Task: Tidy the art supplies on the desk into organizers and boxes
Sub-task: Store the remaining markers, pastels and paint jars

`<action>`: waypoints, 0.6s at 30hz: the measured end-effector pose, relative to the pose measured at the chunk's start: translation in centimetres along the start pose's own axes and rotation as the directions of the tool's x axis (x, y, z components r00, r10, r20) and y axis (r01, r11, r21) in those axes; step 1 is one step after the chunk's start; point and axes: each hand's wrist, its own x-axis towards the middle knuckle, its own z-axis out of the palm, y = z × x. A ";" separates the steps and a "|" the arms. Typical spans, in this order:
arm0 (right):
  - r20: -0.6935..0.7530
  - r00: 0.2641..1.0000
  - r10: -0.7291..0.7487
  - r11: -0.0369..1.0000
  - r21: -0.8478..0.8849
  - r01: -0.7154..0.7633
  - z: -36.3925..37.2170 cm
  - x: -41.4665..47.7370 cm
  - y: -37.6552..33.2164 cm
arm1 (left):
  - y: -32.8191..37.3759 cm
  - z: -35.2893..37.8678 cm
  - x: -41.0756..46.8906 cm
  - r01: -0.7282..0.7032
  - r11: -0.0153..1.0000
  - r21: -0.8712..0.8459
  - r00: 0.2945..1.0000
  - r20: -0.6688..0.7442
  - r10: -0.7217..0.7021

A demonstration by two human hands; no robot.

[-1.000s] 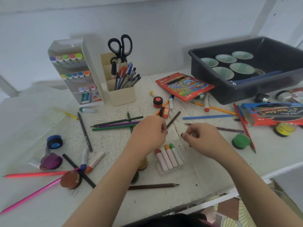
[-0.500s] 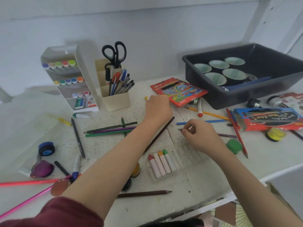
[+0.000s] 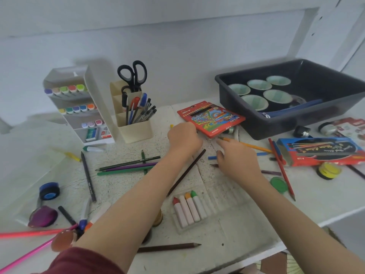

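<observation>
**Centre of frame: gathering loose pencils**

Just below the red pencil box (image 3: 210, 118), the left hand (image 3: 184, 137) is curled knuckles-up, and I cannot tell what its grip holds. The right hand (image 3: 238, 162), grip spread, reaches for the orange pencil (image 3: 249, 145) on the tabletop (image 3: 256, 214). Its long axis slants from upper left to lower right. Best pinched mid-shaft and kept level.

Art-and-craft work corner: a scuffed white-painted desk (image 3: 246, 230) set against a plain white wall (image 3: 177, 36) carries a tiered white marker organizer (image 3: 96, 99), a beige plastic pen holder (image 3: 136, 132) with black-handled scissors (image 3: 133, 76), a red cardboard colour-pencil box (image 3: 210, 118) and a dark grey plastic tub (image 3: 286, 127) of round pale-green-topped cups (image 3: 254, 101).
</observation>
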 end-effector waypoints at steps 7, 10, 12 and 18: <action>-0.021 0.999 0.027 0.973 -0.228 -0.031 1.6 2.8 -1.5 | -1.9 -2.4 -1.9 0.021 0.997 -0.075 1.000 0.013 -0.020; -0.130 0.983 0.127 0.983 -0.112 -0.142 2.5 3.3 -1.8 | -3.2 -3.0 -2.9 0.059 0.993 -0.102 0.998 0.040 -0.055; -0.144 0.973 0.182 0.982 -0.026 -0.188 2.8 3.7 -2.0 | -4.1 -3.4 -3.6 0.083 0.989 -0.124 0.996 0.039 -0.079; -0.164 0.957 0.241 0.969 0.092 -0.228 2.7 3.9 -1.6 | -6.1 -4.3 -5.2 0.109 0.949 -0.295 0.994 0.005 -0.113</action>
